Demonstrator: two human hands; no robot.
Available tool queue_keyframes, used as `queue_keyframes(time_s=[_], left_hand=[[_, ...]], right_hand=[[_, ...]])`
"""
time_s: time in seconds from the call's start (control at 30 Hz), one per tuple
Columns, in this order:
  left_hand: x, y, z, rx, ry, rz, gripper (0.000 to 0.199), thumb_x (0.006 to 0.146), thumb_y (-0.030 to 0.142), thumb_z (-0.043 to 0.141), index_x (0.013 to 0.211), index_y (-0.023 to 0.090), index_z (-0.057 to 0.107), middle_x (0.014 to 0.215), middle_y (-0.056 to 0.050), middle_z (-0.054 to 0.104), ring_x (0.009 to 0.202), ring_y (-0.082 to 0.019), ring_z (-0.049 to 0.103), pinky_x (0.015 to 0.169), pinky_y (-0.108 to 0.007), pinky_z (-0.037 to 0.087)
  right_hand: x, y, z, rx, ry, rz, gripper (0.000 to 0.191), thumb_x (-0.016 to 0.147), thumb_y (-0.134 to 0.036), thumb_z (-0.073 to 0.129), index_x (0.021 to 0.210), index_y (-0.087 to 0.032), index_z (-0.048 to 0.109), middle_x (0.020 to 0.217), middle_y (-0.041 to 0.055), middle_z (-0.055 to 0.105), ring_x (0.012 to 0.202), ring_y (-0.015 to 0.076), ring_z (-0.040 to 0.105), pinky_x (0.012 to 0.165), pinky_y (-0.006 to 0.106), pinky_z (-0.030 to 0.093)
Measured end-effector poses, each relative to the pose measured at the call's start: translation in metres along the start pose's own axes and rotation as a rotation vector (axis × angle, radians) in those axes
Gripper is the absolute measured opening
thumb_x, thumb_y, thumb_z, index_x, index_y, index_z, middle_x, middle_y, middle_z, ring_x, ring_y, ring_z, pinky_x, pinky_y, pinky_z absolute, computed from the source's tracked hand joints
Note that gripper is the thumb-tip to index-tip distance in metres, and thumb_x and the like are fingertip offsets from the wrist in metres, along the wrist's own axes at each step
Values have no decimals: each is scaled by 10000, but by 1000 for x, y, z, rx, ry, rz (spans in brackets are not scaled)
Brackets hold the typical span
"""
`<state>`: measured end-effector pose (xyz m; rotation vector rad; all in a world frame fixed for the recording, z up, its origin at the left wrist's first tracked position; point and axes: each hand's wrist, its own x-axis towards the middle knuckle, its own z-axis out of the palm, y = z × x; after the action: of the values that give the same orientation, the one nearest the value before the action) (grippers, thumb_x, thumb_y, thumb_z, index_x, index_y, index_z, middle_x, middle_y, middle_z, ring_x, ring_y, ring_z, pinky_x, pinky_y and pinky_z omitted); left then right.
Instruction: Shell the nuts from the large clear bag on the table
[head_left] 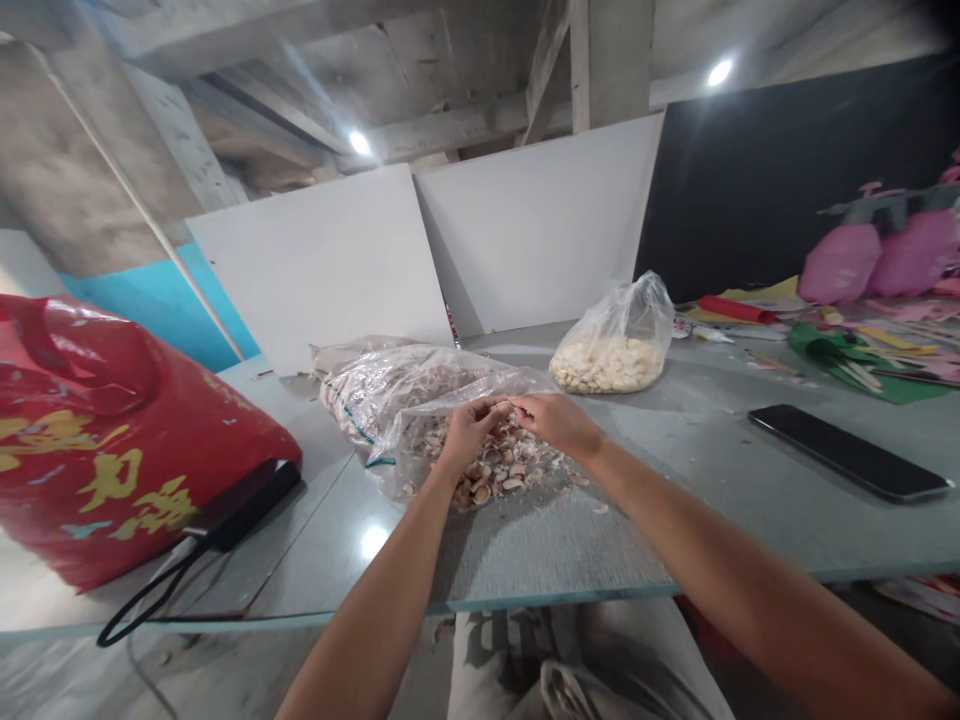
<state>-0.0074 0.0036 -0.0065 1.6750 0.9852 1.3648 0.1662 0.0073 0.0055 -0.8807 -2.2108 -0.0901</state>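
My left hand [471, 430] and my right hand [553, 421] meet over the mouth of a large clear plastic bag [397, 400] lying on its side. Their fingertips are pinched close together around something too small to make out. Under them, a pile of brownish shells and flaky bits [499, 472] spills from the bag onto the grey table [555, 560]. Behind and right of my hands stands a clear bag of pale, cream-coloured pieces [611, 362], gathered at its top.
A big red bag [150, 430] fills the left side, with a black power bank [247, 505] and looped cable before it. A black phone [847, 450] lies at right. Behind it are a red roll [739, 310], green sheet [885, 370] and pink bottles [844, 262]. White boards [540, 220] stand behind.
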Motion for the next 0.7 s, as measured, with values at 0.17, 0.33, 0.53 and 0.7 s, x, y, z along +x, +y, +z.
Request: queue_keyframes(time_s=[0.17, 0.33, 0.53, 0.7], left_hand=[[2, -3, -1, -5, -1, -6, 429, 680, 446, 654, 968, 128, 671, 623, 0, 559, 487, -73, 445, 473, -192, 416], [1, 0, 0, 5, -16, -9, 409, 692, 445, 642, 948, 128, 676, 593, 9, 555, 464, -69, 440, 458, -187, 398], [0, -2, 1, 20, -37, -28, 482, 652, 423, 688, 1029, 125, 653, 587, 12, 567, 460, -76, 471, 453, -187, 393], [-2, -1, 2, 42, 4, -23, 500, 616, 423, 715, 1015, 127, 662, 602, 6, 589, 444, -77, 475, 444, -198, 398]], right_hand=[[1, -3, -1, -112, -11, 30, 233, 853, -218, 441, 957, -166, 643, 808, 91, 671, 732, 179, 598, 652, 259, 397], [1, -5, 0, -147, 1, 33, 216, 846, -209, 440, 951, -157, 621, 829, 92, 670, 743, 176, 598, 651, 258, 385], [0, -4, 2, 22, 71, 121, 139, 808, -211, 462, 819, -173, 596, 737, 35, 643, 665, 144, 566, 609, 232, 355], [0, -6, 1, 191, 119, 180, 120, 784, -217, 460, 771, -179, 573, 665, 1, 597, 565, 111, 491, 547, 209, 332]])
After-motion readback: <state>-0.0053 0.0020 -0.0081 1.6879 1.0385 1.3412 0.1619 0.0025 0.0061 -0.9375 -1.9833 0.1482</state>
